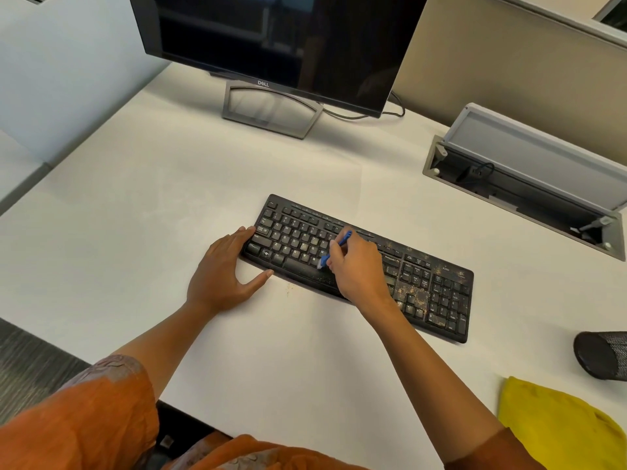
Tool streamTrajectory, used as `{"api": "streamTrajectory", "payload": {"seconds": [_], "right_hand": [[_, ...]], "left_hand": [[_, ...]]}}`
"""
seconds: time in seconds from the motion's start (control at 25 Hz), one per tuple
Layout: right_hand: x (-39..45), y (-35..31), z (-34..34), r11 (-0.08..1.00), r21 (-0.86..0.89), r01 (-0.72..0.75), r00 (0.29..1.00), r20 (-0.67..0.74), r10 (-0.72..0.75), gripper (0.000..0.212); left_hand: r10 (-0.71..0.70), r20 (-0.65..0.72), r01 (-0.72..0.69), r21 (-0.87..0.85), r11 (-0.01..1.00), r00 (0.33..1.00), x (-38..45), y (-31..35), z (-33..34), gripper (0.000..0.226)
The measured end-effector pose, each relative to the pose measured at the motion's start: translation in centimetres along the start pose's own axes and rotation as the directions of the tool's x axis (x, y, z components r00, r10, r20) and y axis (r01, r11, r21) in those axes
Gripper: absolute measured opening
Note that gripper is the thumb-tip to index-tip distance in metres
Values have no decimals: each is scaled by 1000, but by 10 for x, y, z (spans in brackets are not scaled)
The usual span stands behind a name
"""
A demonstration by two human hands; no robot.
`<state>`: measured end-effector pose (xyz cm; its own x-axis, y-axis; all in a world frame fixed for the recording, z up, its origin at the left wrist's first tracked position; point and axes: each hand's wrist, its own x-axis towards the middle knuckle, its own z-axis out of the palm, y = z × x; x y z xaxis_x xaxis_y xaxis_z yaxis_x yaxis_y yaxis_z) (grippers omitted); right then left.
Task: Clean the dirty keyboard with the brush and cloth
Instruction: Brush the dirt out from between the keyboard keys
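Note:
A black keyboard [437,293] lies at an angle on the white desk, with brownish dirt speckled over its right half. My right hand [358,266] grips a small blue brush [334,251], whose pale bristles touch the keys near the space bar. My left hand [224,269] rests flat on the desk, with fingers and thumb touching the keyboard's left end. A yellow cloth [556,425] lies at the desk's near right corner.
A dark monitor [278,39] on a grey stand [271,110] is at the back. An open cable tray [529,188] is sunk in the desk at right. A black mesh cup [600,354] lies on its side near the cloth. A few crumbs [288,290] lie before the keyboard.

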<state>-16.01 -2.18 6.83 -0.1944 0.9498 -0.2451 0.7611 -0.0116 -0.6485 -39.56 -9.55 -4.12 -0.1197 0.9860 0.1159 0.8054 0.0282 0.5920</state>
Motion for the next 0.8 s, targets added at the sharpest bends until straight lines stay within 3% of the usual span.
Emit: {"api": "streamTrajectory", "payload": {"seconds": [0.12,0.28,0.68,0.8], "right_hand": [[1,-1,2,999,-43,34,999,-26,-35,19],[6,0,-7,994,-108,21,995,99,-10,22],[36,-12,-9,998,46,38,999,-38,-37,17],[33,-12,-12,998,-37,50,996,70,-47,17]], "left_hand": [[8,-6,-8,-7,1000,1000,0,0,0,85],[20,-18,-20,-7,1000,1000,1,1,0,84],[11,-2,-11,-16,1000,1000,1,-1,1,84],[8,-11,-8,-24,1000,1000,1,0,1,84]]}}
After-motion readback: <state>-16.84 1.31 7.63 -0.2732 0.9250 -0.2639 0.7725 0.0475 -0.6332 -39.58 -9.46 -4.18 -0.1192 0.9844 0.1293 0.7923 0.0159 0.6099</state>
